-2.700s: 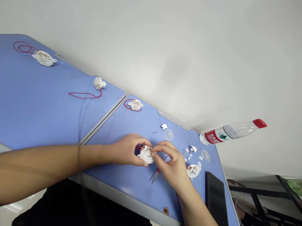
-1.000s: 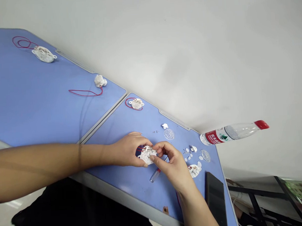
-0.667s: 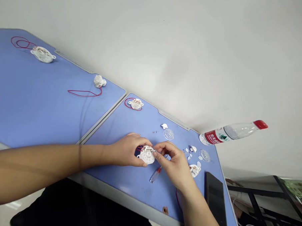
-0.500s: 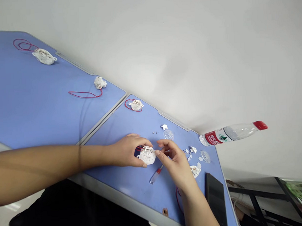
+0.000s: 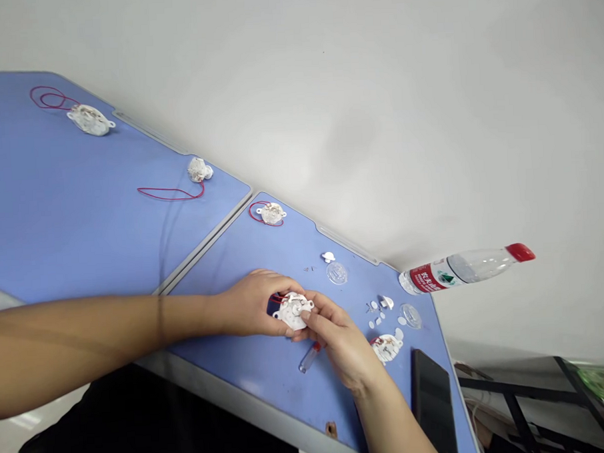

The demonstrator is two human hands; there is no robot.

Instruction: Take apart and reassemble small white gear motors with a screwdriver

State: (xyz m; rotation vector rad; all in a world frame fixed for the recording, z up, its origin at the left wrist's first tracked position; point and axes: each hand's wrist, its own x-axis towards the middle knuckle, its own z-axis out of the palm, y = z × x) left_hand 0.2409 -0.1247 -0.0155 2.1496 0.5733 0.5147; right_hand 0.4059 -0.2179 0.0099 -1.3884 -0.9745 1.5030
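Observation:
Between my two hands is a round white plastic housing [image 5: 291,310] with small side ears and red wires. My left hand [image 5: 262,301] is wrapped round its left side, thumb along the near edge. My right hand [image 5: 331,325] grips the right side, with the thumb pressed on the housing's face and the fingers behind it. A screwdriver [image 5: 308,360] with a clear and red handle lies just below, partly hidden by my right hand. Past my hands are a clear round cover [image 5: 337,273], a small white knob-like part [image 5: 328,257] and tiny screws [image 5: 308,269].
Similar wired housings lie at the far left [image 5: 91,119], at the joint [image 5: 271,213] and right of my hand [image 5: 387,347]. Small white discs [image 5: 377,321], another clear cover [image 5: 411,316], a water bottle [image 5: 454,271] and a dark phone-like slab [image 5: 432,401] sit to the right.
My right hand has moved left and closed onto the housing, its thumb now on the face. The left hand keeps its hold. More of the screwdriver is covered.

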